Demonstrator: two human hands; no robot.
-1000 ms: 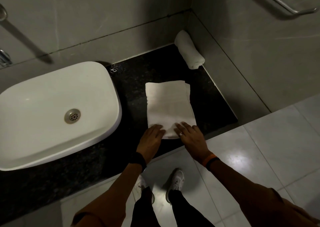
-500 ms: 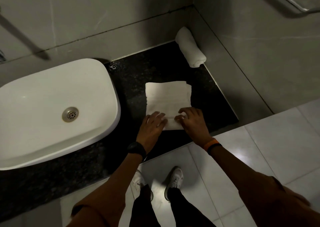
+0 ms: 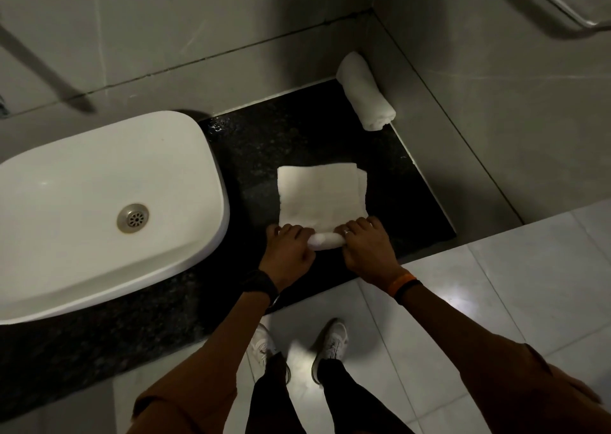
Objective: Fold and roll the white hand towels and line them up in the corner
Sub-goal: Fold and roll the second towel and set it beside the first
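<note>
Folded towel (image 3: 322,195), counter (image 3: 297,136) centre: near edge newly rolled since a second ago, left hand (image 3: 287,251) and right hand (image 3: 367,248) each curled closed on it; rolled towel (image 3: 365,91) at 1 o'clock awaits it.

My left grip (image 3: 287,254) and right grip (image 3: 367,250) curl over the rolled near end of the folded white towel (image 3: 320,195), which lies flat on the dark worktop (image 3: 297,136) beside the white basin (image 3: 185,155). A rolled towel (image 3: 366,92) lies in the far corner against the wall.
</note>
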